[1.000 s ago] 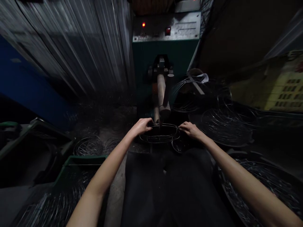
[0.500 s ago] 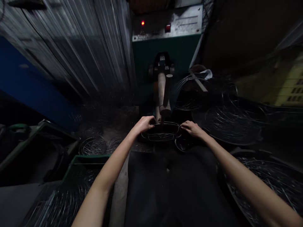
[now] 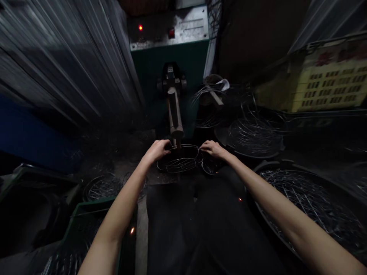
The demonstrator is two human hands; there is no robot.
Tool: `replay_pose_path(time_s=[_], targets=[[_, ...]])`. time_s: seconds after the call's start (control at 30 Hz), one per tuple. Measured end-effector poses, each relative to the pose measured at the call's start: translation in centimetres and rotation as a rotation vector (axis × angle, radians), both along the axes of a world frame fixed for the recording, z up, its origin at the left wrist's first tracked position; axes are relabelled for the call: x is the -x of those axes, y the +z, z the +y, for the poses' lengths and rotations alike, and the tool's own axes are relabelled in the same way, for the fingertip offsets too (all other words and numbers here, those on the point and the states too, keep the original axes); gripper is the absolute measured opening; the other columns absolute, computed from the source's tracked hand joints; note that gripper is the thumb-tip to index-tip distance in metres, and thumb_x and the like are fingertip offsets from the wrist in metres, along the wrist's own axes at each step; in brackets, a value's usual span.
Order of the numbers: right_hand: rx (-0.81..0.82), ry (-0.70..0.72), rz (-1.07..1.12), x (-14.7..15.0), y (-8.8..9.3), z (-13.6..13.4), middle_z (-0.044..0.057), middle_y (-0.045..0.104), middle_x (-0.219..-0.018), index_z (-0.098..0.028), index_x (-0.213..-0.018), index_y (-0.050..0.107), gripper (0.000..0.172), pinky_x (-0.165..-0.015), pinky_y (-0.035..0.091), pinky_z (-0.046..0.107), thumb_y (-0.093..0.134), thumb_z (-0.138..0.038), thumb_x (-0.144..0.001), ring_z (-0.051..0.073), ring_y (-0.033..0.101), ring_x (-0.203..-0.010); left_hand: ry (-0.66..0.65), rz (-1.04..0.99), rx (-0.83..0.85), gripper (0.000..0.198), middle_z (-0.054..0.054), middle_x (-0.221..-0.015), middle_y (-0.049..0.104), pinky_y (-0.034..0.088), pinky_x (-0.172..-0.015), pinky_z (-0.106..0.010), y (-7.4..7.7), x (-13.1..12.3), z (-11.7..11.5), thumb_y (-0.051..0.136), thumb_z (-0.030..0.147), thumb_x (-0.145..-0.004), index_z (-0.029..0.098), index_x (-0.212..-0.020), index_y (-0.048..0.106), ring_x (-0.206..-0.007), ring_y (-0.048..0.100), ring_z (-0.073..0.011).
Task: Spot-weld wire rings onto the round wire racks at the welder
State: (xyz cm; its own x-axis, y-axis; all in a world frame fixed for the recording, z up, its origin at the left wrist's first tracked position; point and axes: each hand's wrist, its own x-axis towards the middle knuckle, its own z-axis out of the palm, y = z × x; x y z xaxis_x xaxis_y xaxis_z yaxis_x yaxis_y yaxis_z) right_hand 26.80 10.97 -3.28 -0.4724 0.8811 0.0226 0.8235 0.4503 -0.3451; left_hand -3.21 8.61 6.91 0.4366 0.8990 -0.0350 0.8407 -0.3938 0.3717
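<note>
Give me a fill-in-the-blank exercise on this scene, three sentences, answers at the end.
The wire frame between the left hand and the right hand is ____ in outline.
The lamp on the control panel glows ____.
The spot welder's cabinet below that panel is painted ____.

Missing words: oval; red; green.

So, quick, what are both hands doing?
Left hand: closed, holding the oval wire frame.
Right hand: closed, holding the same frame.
</note>
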Motion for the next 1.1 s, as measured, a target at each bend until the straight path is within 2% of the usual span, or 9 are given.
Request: replay_pose_path(time_s=[0.17,0.37,0.53,0.67,0.83,0.97,1.1], targets=[[-0.008,0.053,0.008,-0.3,0.4,-1.0,0.009,0.06,-0.11,-0.026,-0.102,0.066,0.029,-0.079,0.041,0.041,0.042,-0.033,-0.089,0.025,0.051,-0.096,-0.045,0.115,-0.054,0.027,-0.005,-0.086,0.069,0.044,-0.072,-0.027,0.9,-0.3,-0.5,0.066,0.017,-0.068,0.019,-0.094,0.066,-0.082,0.062,-0.0205],[0.016,0.057,0.032,-0.8,0.9,-2.4,0.01,0.059,-0.109,-0.024,-0.102,0.066,0.03,-0.078,0.04,0.042,0.041,-0.035,-0.089,0.026,0.051,-0.096,-0.019,0.103,-0.115,0.028,-0.005,-0.089,0.07,0.044,-0.071,-0.025,1.1,-0.5,-1.1,0.062,0.013,-0.07,0.019,-0.097,0.066,-0.082,0.062,-0.0189],[0.082,0.032,0.013,-0.6,1.1,-1.8,0.011,0.058,-0.11,-0.022,-0.103,0.066,0.029,-0.079,0.038,0.042,0.043,-0.033,-0.088,0.026,0.05,-0.099,-0.043,0.066,-0.02,0.029,-0.004,-0.086,0.07,0.044,-0.069,-0.024,1.4,-0.8,-1.3,0.069,0.021,-0.067,0.019,-0.095,0.067,-0.08,0.063,-0.0187],[0.083,0.104,0.035,-1.1,1.2,-3.0,0.01,0.058,-0.11,-0.024,-0.1,0.067,0.028,-0.081,0.036,0.042,0.045,-0.035,-0.087,0.025,0.049,-0.099,-0.038,0.091,-0.034,0.026,-0.004,-0.084,0.07,0.044,-0.069,-0.024,1.6,-0.8,-3.8,0.069,0.024,-0.067,0.02,-0.093,0.068,-0.079,0.062,-0.0186],[0.02,0.192,0.149,-2.5,3.1,-7.3,0.011,0.058,-0.106,-0.023,-0.099,0.068,0.035,-0.082,0.037,0.043,0.04,-0.043,-0.089,0.025,0.049,-0.097,-0.008,-0.015,-0.018,0.027,-0.002,-0.082,0.069,0.044,-0.069,-0.025,1.8,0.3,-8.5,0.068,0.035,-0.071,0.021,-0.093,0.068,-0.075,0.061,-0.0166],[0.116,0.236,0.175,-2.9,3.7,-10.2,0.01,0.057,-0.106,-0.023,-0.095,0.068,0.039,-0.084,0.039,0.043,0.038,-0.048,-0.089,0.024,0.05,-0.097,0.024,-0.125,0.09,0.031,0.0,-0.078,0.069,0.044,-0.067,-0.024,0.5,0.8,-11.1,0.067,0.042,-0.07,0.021,-0.093,0.068,-0.069,0.06,-0.0144],[0.196,0.214,0.126,-2.8,2.2,-11.8,0.01,0.057,-0.106,-0.023,-0.094,0.068,0.039,-0.084,0.04,0.044,0.04,-0.049,-0.087,0.026,0.051,-0.098,0.042,-0.146,0.152,0.03,-0.001,-0.079,0.07,0.043,-0.068,-0.024,-1.4,0.5,-12.3,0.068,0.041,-0.069,0.02,-0.091,0.069,-0.071,0.061,-0.0147]])
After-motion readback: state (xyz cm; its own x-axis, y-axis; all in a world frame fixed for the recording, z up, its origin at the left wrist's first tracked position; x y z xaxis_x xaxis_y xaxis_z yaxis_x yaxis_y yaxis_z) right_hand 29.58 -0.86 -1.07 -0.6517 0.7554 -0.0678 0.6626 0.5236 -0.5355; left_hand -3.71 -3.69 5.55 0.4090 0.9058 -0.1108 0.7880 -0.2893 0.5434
